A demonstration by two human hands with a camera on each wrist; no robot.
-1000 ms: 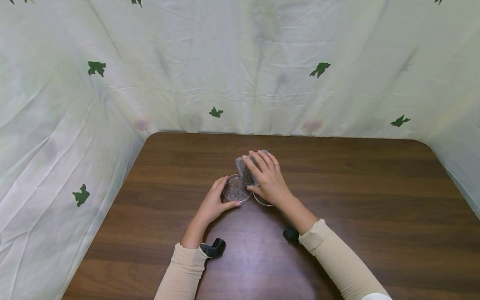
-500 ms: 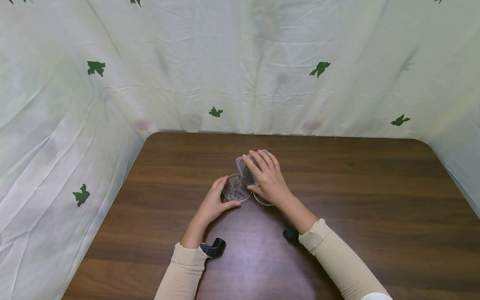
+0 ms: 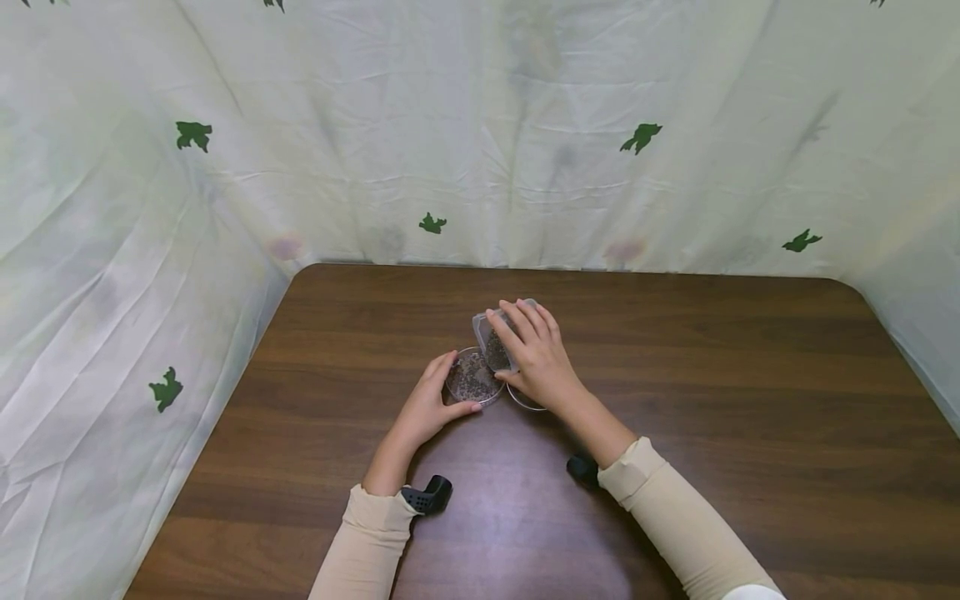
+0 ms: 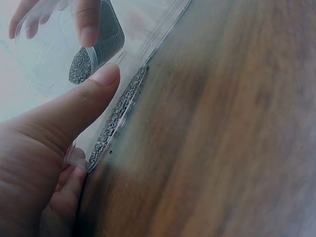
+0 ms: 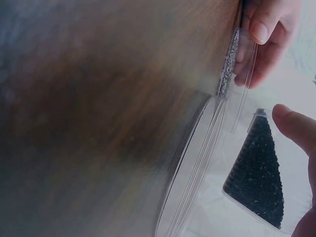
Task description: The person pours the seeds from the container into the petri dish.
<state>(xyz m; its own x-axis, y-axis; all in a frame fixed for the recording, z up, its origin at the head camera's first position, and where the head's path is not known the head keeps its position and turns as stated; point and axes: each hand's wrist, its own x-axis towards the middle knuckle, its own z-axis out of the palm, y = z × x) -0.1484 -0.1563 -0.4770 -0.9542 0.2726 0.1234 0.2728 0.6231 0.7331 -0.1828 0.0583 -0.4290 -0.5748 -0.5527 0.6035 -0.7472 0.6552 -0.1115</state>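
Observation:
My left hand (image 3: pixel 422 410) grips a round clear petri dish (image 3: pixel 472 379) on the table, thumb on the near side and fingers round the far side. Dark granules (image 4: pixel 116 116) cover its floor in a shallow layer. Over its right edge, my right hand (image 3: pixel 542 360) holds a clear plastic tub (image 3: pixel 481 330), tipped toward the dish. Black granules (image 5: pixel 256 173) lie in a slope inside the tub, reaching its lower rim. A second clear round dish (image 3: pixel 526 406) sits right beside the first, partly hidden under my right hand.
The brown wooden table (image 3: pixel 712 375) has rounded far corners. Behind and to both sides hangs a pale curtain (image 3: pixel 360 125) with green leaf shapes. Black wrist devices (image 3: pixel 429 497) stick out at both cuffs.
The granules in the petri dish have grown darker and denser over the last second. Both hands and the tipped tub have stayed almost in place.

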